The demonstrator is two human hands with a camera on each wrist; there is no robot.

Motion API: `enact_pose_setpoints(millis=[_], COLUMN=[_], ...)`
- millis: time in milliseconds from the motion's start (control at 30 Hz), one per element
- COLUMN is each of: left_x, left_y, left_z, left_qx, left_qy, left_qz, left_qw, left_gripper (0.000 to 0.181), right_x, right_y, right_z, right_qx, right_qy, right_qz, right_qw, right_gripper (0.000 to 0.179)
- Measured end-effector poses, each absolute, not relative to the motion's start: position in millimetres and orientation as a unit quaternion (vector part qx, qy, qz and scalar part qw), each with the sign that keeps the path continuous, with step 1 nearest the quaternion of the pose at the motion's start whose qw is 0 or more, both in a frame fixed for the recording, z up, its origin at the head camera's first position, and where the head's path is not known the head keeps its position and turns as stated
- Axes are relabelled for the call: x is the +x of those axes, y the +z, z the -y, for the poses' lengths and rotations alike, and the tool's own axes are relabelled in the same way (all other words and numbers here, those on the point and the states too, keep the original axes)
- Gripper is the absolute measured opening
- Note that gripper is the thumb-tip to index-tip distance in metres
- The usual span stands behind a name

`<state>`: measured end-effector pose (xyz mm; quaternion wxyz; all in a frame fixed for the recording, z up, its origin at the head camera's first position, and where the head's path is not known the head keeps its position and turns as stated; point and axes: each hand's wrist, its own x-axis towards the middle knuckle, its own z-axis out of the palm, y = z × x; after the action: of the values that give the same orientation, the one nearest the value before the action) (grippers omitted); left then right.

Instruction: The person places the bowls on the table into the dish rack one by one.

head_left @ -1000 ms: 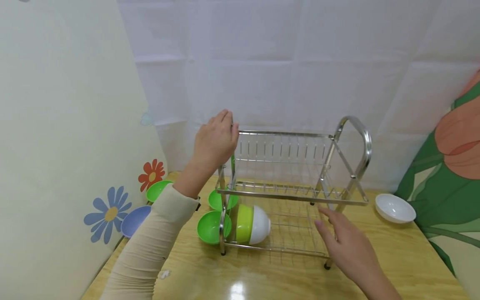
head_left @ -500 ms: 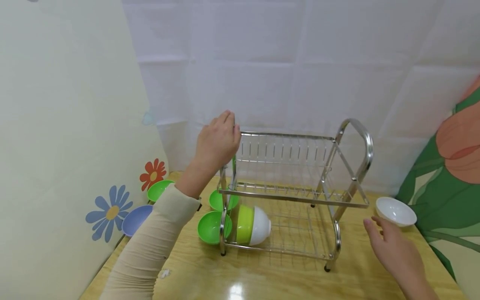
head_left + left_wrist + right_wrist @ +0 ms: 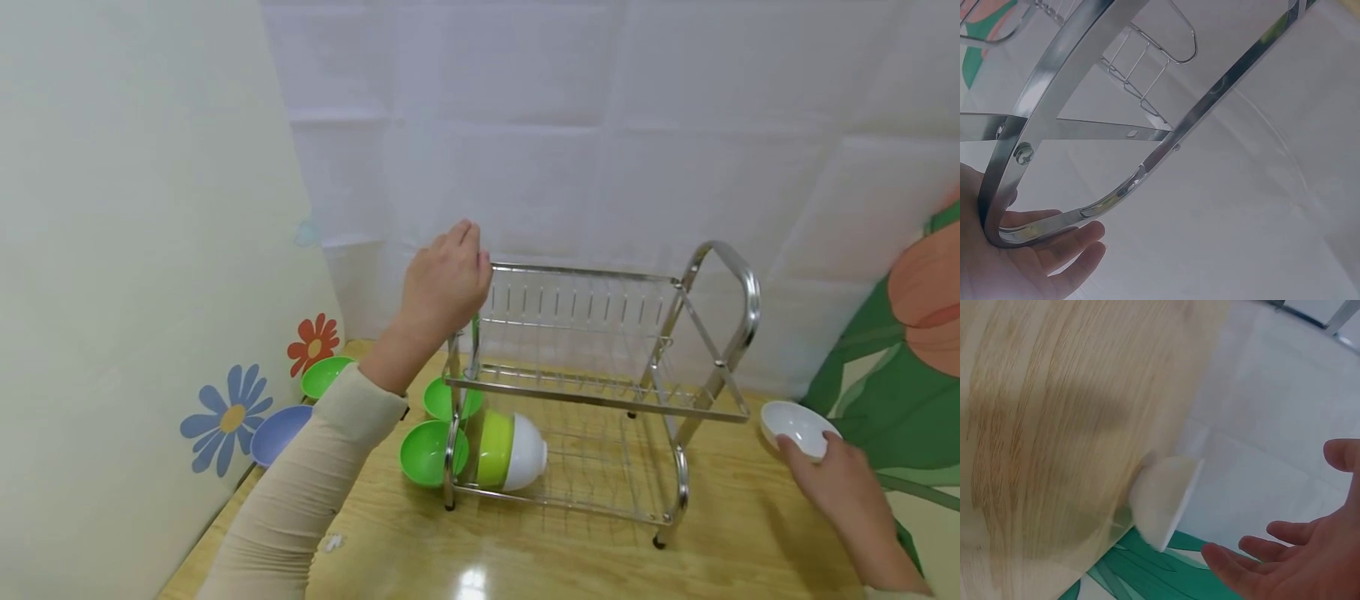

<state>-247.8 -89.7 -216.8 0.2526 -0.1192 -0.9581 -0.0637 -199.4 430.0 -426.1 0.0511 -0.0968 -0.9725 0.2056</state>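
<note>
My left hand [image 3: 444, 282] holds the curved left handle of a two-tier metal dish rack [image 3: 581, 398]. In the left wrist view, the handle lies against the palm and the fingers [image 3: 1063, 253] wrap loosely round it. At the far right, my right hand [image 3: 836, 483] is over the near rim of a white bowl [image 3: 795, 425] that sits on the table. The right wrist view has the fingers relaxed and spread, with a gap between them and the bowl. A yellow-green bowl [image 3: 495, 450] and a white bowl [image 3: 527, 454] stand on their sides, nested, at the lower tier's left.
Two green bowls [image 3: 427, 454] sit at the rack's left end. Further left are another green bowl [image 3: 324, 375] and a blue-purple bowl [image 3: 276, 435], partly behind the left sleeve. A white cloth [image 3: 570, 150] hangs behind the wooden table [image 3: 405, 546].
My right hand has moved right, from the rack's lower right side to the white bowl. The left hand stays on the rack's handle, and the head view has shifted slightly.
</note>
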Motion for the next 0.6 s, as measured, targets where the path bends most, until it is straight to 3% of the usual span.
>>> enact_pose_setpoints(millis=[333, 600], left_x=[-249.9, -248.5], left_y=[-219.1, -220.8], left_z=[89.2, 91.7], left_qx=[-0.12, -0.113], left_qy=[-0.055, -0.055], left_qz=[0.956, 0.955], left_qw=[0.264, 0.268], left_gripper=[0.055, 0.055], right_x=[-229.3, -250.1], right_y=[-444.4, -462.9], right_z=[-450.6, -461.6], right_qx=[-0.112, -0.155], right_qy=[0.223, 0.243], right_qz=[0.966, 0.957], right_qw=[0.065, 0.025], right_gripper=[0.087, 0.104])
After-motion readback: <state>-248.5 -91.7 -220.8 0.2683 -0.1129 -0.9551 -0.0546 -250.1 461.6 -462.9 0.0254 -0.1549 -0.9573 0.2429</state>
